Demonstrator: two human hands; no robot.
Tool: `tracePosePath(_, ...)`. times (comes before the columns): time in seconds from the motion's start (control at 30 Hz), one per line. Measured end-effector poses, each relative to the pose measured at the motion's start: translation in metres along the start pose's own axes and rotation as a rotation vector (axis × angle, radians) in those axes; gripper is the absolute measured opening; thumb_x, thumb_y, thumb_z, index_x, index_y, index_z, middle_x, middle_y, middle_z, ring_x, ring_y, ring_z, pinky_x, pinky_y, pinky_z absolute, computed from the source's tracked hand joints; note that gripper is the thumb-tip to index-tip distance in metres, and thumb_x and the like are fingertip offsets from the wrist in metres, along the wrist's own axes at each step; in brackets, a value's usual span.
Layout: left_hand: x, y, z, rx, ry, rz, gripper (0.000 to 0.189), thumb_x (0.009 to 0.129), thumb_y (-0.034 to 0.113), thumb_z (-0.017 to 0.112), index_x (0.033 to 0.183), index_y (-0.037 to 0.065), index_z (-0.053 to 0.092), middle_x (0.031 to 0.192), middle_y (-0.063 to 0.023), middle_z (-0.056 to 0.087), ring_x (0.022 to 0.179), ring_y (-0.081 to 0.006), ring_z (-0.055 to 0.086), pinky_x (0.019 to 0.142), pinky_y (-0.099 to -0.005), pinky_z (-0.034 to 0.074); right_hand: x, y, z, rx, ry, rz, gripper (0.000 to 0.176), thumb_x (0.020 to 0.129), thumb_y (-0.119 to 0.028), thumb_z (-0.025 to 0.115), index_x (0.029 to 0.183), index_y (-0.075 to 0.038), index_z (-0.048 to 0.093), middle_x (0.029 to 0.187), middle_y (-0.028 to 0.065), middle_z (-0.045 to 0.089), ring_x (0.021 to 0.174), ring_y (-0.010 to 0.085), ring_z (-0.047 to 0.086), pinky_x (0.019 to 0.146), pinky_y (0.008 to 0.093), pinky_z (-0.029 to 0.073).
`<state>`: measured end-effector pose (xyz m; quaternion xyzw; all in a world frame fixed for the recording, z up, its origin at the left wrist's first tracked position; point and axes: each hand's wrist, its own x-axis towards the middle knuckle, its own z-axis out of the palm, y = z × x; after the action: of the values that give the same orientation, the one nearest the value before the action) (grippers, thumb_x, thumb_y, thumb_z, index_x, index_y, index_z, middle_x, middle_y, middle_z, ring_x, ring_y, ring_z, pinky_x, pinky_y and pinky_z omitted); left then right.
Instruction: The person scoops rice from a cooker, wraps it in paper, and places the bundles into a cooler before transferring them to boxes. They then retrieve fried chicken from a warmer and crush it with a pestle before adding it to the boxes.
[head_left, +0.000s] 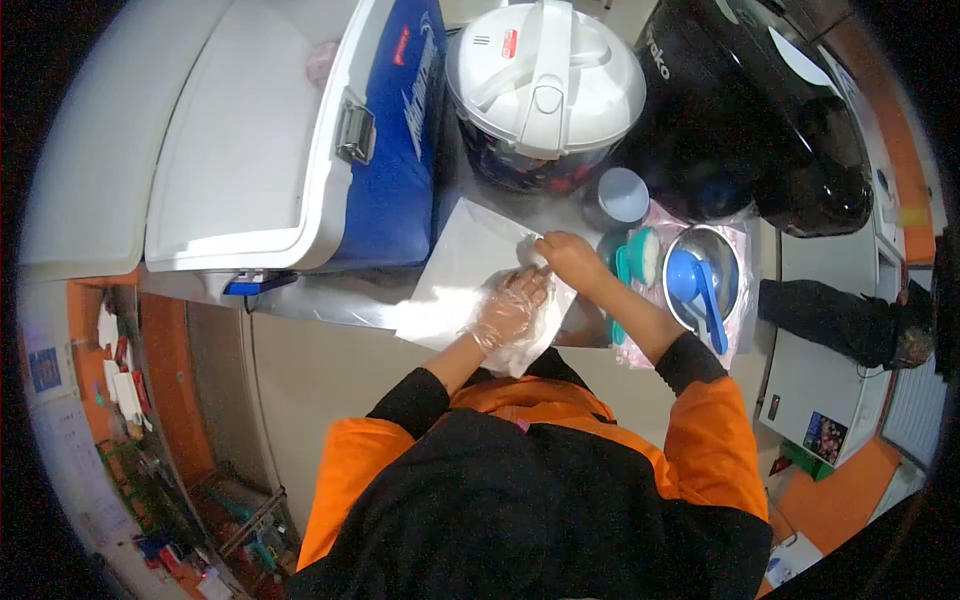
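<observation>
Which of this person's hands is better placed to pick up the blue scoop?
Probably the right hand: it lies closer to the blue scoop in the metal bowl. The gloved left hand rests on the white paper, farther away.

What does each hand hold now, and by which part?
The right hand seems to pinch a small white lump by its right edge. The gloved left hand presses flat on the white sheet, holding nothing.
</observation>
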<state>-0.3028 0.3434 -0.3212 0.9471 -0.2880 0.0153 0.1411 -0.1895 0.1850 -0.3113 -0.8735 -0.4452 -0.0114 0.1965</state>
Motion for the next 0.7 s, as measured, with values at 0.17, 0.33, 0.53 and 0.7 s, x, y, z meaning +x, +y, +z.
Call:
tracePosePath(0.17,0.001,0.0,0.003,-0.04,-0.019,-0.022,0.052,0.081,0.022,0.046,0.129,0.003,0.044,0.139,-0.0122,0.041,0.129,-0.0273,0.035,0.105,-0.0442,0.026,0.0,-0.006,0.012,0.281,0.196,0.39,0.009,0.074,-0.006,0.054,0.082,-0.004,0.058,0.077,0.0144,0.059,0.072,0.0313,0.058,0.067,0.0396,0.048)
tracePosePath(0.33,0.001,-0.004,0.007,-0.07,-0.064,0.006,0.051,0.08,0.022,0.047,0.127,0.0,0.046,0.136,-0.0169,0.042,0.128,-0.0303,0.036,0.105,-0.0464,0.026,0.005,-0.013,-0.004,-0.017,0.099,-0.027,0.011,0.075,-0.008,0.055,0.085,-0.006,0.06,0.08,0.0105,0.06,0.076,0.0291,0.06,0.065,0.0379,0.049)
tracePosePath(0.53,0.002,-0.004,0.003,-0.043,-0.038,0.025,0.049,0.079,0.02,0.048,0.122,-0.005,0.047,0.133,-0.0236,0.042,0.127,-0.0353,0.037,0.106,-0.0466,0.026,0.006,-0.004,0.021,0.023,0.204,0.055,0.01,0.076,-0.01,0.057,0.083,-0.007,0.063,0.076,0.0067,0.061,0.065,0.0236,0.06,0.055,0.035,0.048)
tracePosePath(0.7,0.002,-0.002,0.006,-0.186,0.089,0.037,0.043,0.079,0.017,0.047,0.119,0.003,0.051,0.133,-0.0201,0.044,0.126,-0.035,0.039,0.107,-0.0453,0.026,0.031,0.01,0.034,1.116,0.631,1.059,0.02,0.085,-0.019,0.06,0.078,-0.001,0.065,0.061,0.0135,0.061,0.05,0.0202,0.059,0.05,0.0324,0.044)
